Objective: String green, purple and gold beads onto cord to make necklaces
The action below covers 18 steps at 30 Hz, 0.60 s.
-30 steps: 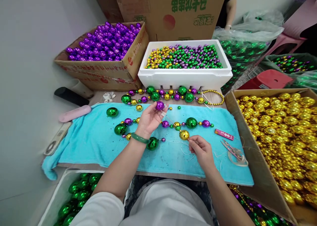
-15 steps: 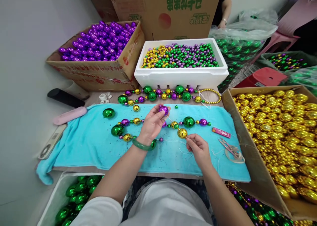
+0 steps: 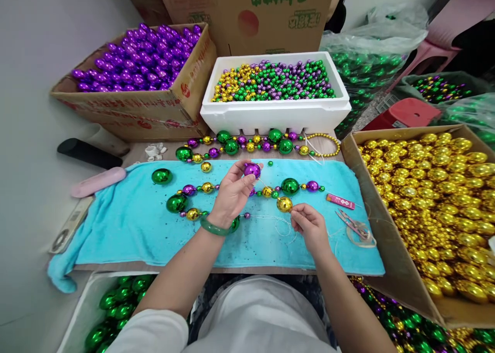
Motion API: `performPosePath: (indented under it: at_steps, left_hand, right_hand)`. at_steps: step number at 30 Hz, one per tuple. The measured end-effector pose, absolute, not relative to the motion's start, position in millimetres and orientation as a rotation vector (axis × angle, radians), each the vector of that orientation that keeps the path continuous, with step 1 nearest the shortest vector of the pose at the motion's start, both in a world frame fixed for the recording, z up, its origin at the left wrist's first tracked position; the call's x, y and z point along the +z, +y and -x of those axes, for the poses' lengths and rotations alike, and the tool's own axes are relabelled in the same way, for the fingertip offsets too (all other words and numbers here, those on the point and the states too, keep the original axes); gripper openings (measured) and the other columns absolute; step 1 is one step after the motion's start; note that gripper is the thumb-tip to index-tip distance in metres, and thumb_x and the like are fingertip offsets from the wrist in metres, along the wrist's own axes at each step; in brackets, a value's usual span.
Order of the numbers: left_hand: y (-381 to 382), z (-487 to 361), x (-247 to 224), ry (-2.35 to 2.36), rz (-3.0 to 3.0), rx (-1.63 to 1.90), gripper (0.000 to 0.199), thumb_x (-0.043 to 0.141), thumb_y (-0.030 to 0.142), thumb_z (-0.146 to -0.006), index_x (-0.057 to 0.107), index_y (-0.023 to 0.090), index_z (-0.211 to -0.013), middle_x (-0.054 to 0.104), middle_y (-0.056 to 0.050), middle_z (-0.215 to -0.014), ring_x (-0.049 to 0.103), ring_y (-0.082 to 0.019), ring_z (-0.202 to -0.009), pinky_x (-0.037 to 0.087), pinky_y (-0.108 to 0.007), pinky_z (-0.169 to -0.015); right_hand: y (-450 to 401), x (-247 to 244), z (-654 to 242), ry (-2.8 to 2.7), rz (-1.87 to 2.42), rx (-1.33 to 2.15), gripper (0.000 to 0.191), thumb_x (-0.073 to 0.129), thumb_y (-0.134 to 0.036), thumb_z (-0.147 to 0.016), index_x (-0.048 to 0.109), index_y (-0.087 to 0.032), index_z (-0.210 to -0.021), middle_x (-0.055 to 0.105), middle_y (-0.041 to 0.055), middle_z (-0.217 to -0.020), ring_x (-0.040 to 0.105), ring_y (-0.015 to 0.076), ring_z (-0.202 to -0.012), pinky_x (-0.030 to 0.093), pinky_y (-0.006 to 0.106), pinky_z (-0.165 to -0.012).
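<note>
My left hand [image 3: 235, 193], wearing a green bangle, pinches a shiny purple bead [image 3: 252, 170] above the turquoise towel. A thin needle [image 3: 264, 183] runs from that bead toward a small green bead [image 3: 275, 194] and a large gold bead [image 3: 284, 204]. My right hand [image 3: 309, 223] is closed, its fingertips pinching the needle's end just beside the gold bead. Behind and below my left hand lies a bead strand [image 3: 177, 203] of green, purple and gold, partly hidden by that hand. White thread [image 3: 270, 218] trails across the towel from a small purple bead [image 3: 247, 215].
A finished-looking bead strand [image 3: 231, 146] lies behind the turquoise towel [image 3: 127, 224]. Scissors [image 3: 353, 224] and a pink packet [image 3: 340, 202] rest at right. A foam box [image 3: 274, 110], a purple-bead carton [image 3: 127, 113] and a gold-bead carton [image 3: 386, 229] surround the workspace.
The camera view has shifted slightly. Both hands keep their pinches, and the purple and gold beads stay nearly where they were. The person's arm at the back has mostly left view.
</note>
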<state>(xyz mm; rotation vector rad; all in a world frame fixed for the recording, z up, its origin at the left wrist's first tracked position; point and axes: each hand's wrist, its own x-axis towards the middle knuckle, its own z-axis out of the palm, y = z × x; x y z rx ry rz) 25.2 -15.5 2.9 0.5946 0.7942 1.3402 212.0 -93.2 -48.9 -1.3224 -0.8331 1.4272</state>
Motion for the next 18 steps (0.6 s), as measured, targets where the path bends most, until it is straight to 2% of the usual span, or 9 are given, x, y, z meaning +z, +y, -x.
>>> performPosePath:
  at_steps: [8, 18]
  left_hand:
    - [-20.6, -26.7, 3.4, 0.804, -0.672, 1.41, 0.032, 0.079, 0.011, -0.066, 0.066, 0.023, -0.093, 0.066, 0.0, -0.105, 0.061, -0.021, -0.115, 0.048, -0.027, -0.096]
    - [-21.1, -26.3, 7.1, 0.765, -0.539, 1.337, 0.032, 0.078, 0.011, -0.068, 0.064, 0.022, -0.095, 0.067, -0.001, -0.101, 0.063, -0.019, -0.114, 0.049, -0.028, -0.097]
  right_hand:
    - [-93.4, -49.9, -209.8, -0.866, 1.323, 1.393, 0.022, 0.068, -0.039, -0.069, 0.059, -0.018, -0.072, 0.052, -0.003, -0.048, 0.043, 0.0092, -0.044, 0.033, 0.022, -0.044]
    - [-93.2, -56.0, -212.5, -0.846, 1.289, 1.466, 0.024, 0.069, -0.04, -0.07, 0.058, -0.019, -0.073, 0.054, -0.0029, -0.05, 0.043, 0.009, -0.045, 0.033, 0.021, -0.042]
